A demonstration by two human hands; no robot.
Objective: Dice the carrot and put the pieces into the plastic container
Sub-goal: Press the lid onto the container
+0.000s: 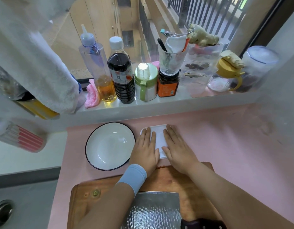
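Pink counter [225,146]; plastic container [158,138] under flat left hand [145,149] and flat right hand [177,151]; fingers straight, palms down

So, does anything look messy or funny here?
Nothing looks spilled. Two odd perches on the windowsill: a ginger root balances atop stacked clear tubs, and a small glass seems to sit upside down on the green canister.

Both hands, left hand [145,148] and right hand [177,150], press flat on the plastic container's white lid [158,138]. A cleaver [153,210] lies on the wooden board [189,185].
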